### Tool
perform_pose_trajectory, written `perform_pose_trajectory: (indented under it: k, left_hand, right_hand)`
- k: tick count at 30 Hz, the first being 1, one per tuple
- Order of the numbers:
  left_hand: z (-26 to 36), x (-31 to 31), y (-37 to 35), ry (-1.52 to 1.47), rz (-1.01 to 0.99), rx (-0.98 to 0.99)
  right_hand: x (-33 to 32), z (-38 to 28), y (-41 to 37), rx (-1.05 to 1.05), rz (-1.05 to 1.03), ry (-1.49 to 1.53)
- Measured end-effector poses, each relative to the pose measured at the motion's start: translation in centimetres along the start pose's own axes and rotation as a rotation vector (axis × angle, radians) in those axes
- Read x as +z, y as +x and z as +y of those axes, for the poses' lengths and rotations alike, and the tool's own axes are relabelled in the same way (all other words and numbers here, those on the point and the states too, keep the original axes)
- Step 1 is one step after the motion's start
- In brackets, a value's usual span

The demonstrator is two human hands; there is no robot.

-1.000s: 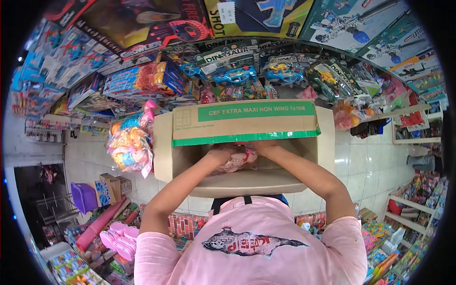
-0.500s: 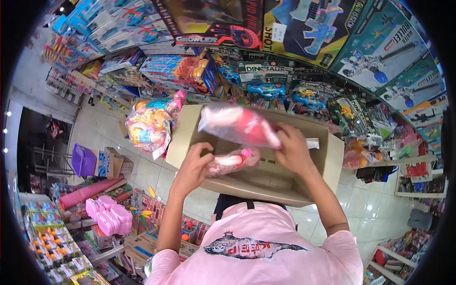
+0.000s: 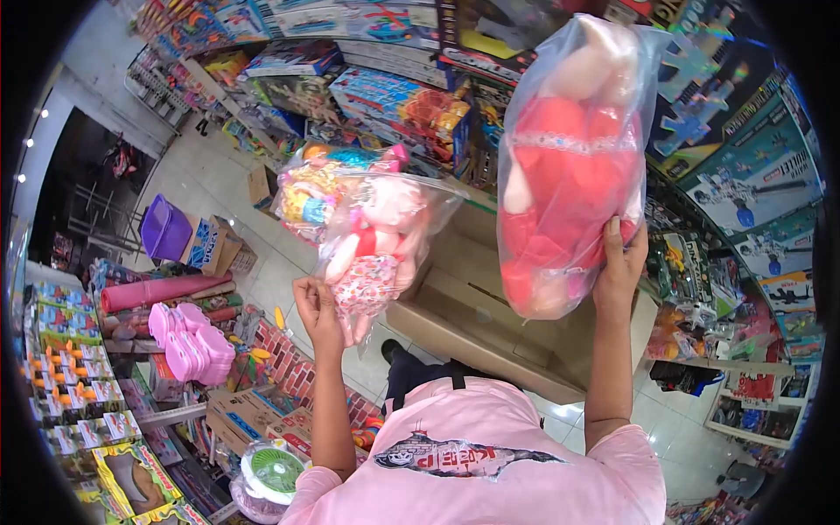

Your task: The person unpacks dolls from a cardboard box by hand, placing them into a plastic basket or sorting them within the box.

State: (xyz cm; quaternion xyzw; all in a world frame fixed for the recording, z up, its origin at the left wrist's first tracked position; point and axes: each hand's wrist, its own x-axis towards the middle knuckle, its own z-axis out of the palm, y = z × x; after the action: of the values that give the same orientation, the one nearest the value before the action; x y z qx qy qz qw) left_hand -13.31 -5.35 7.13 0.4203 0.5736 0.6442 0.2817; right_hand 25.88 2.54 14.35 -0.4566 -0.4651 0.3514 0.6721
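Observation:
My left hand (image 3: pixel 318 315) is closed on the edge of a clear plastic bag with a doll (image 3: pixel 378 254) in it, dressed in pink floral cloth. Higher up on the right, my right hand (image 3: pixel 619 264) grips a larger bagged doll (image 3: pixel 573 175) in red clothes with white trim, held up lengthwise; its face is not visible. Below both dolls stands an open cardboard box (image 3: pixel 477 328), its far side partly covered by the red doll. Behind the floral doll, at the box's left, are more bagged dolls (image 3: pixel 306 194) with yellow hair.
Shelves of boxed toys (image 3: pixel 398 101) rise ahead, with large toy-gun boxes (image 3: pixel 744 188) on the right. To the left are a purple basin (image 3: pixel 164 227), pink plastic cases (image 3: pixel 191 341) and a green fan (image 3: pixel 273 471). Tiled floor (image 3: pixel 262 284) shows between.
Both bagged dolls have been lifted out of the box area, the red one far up and to the right, the floral one up and left. The view has turned slightly.

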Motion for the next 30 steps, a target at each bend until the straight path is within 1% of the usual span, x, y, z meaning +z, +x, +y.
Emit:
perform_pose_trajectory:
  k: [1, 3, 4, 7, 9, 11, 13, 15, 17, 18, 20, 22, 25, 29, 30]
  left_hand:
    - [-0.1, -1.1, 0.1, 0.0, 0.011, 0.0]
    - [-0.3, -3.6, 0.7, -0.143, 0.119, -0.044]
    - [-0.3, -4.8, 1.2, -0.145, 0.127, -0.044]
    - [-0.3, -9.1, 2.7, -0.168, 0.241, 0.007]
    - [-0.8, -12.8, 3.8, -0.123, 0.249, 0.006]
    - [-1.8, -16.3, 4.9, -0.079, 0.285, 0.014]
    - [-1.9, -18.9, 5.7, -0.086, 0.301, -0.008]
    - [-2.4, -21.2, 6.6, -0.094, 0.309, -0.029]
    - [-3.7, -23.5, 7.1, -0.079, 0.329, -0.039]
    - [-4.4, -24.8, 7.3, -0.087, 0.32, -0.062]
    - [-5.5, -27.2, 7.5, -0.09, 0.29, -0.085]
    - [-5.8, -29.1, 7.7, -0.094, 0.255, -0.114]
    - [-5.9, -30.9, 8.8, -0.073, 0.243, -0.127]
    - [-4.6, -30.5, 11.2, -0.072, 0.251, -0.172]
    - [-4.5, -30.3, 12.2, -0.039, 0.214, -0.179]
  right_hand:
    - [1.0, 0.2, -0.3, 0.0, -0.011, 0.001]
    - [3.4, 0.5, -0.9, 0.064, -0.005, 0.162]
    - [4.8, 0.5, -1.4, 0.064, -0.013, 0.161]
    - [9.0, 1.0, -3.0, 0.101, -0.011, 0.146]
    - [11.5, 2.0, -4.5, 0.145, -0.044, 0.084]
    - [14.8, 2.3, -6.0, 0.139, -0.061, 0.08]
    - [18.2, 2.4, -7.4, 0.219, -0.026, 0.109]
    - [21.2, 2.7, -8.4, 0.218, -0.032, 0.107]
    - [23.9, 3.4, -9.3, 0.23, -0.038, 0.03]
    - [25.5, 3.8, -9.7, 0.232, -0.007, -0.007]
    - [28.1, 4.4, -10.3, 0.23, -0.02, -0.051]
    - [29.9, 5.0, -10.9, 0.24, -0.037, -0.158]
    - [32.0, 6.3, -11.7, 0.245, 0.001, -0.147]
    - [33.9, 6.6, -12.2, 0.304, 0.085, -0.107]
    - [34.0, 6.8, -12.1, 0.34, 0.104, -0.084]
